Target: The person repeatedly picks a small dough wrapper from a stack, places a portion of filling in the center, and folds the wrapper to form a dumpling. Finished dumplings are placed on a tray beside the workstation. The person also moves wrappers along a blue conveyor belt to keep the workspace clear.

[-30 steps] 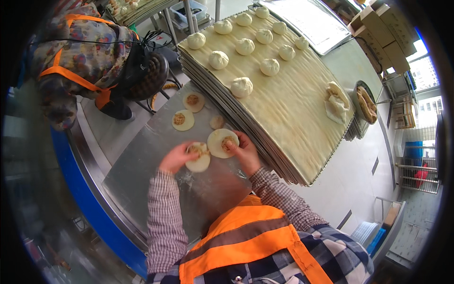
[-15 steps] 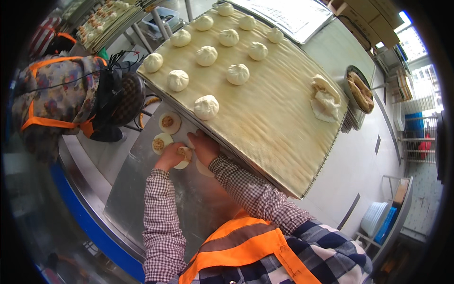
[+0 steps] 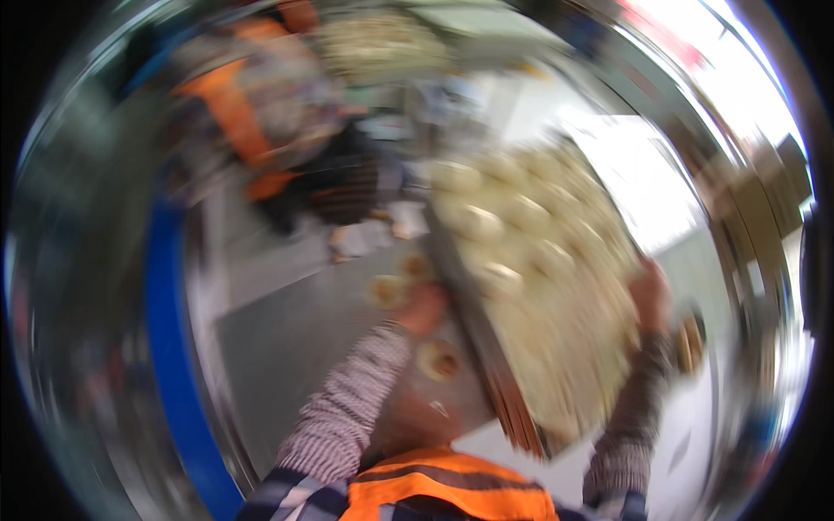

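Motion blurs the whole view. My left hand is over the metal work table, close to the left side of the bun tray; its fingers are smeared. Around it lie flat dough rounds with brown filling: one dough round on its left, another dough round below it, and a further one above. My right hand has its fingers up against the right edge of the bun tray; whether they grip it is unclear. Several pleated buns stand in rows on the tray.
A co-worker in an orange-strapped apron is at the upper left. Beyond is a tray of pale pieces. A dark bowl with brown contents sits to the right of the tray. Cardboard boxes stand at the far right.
The view has swung round. My right hand has left the dough rounds and reached across to the tray's right edge. My left hand remains among the dough rounds.
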Demonstrator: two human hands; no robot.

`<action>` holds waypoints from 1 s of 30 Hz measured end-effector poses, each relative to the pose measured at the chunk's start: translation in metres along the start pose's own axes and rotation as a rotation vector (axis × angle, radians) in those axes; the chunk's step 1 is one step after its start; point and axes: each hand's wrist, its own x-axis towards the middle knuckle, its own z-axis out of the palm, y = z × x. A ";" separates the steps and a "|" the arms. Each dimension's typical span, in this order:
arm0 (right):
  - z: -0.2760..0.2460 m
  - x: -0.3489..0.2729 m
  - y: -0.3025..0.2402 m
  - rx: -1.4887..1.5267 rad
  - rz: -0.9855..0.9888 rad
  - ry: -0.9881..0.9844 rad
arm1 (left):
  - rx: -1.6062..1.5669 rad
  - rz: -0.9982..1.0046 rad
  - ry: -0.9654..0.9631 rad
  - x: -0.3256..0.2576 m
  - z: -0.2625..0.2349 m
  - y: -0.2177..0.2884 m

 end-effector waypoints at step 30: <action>0.176 -0.290 -0.667 0.351 -0.899 -0.956 | -0.456 -1.184 0.911 -0.546 -0.268 -0.257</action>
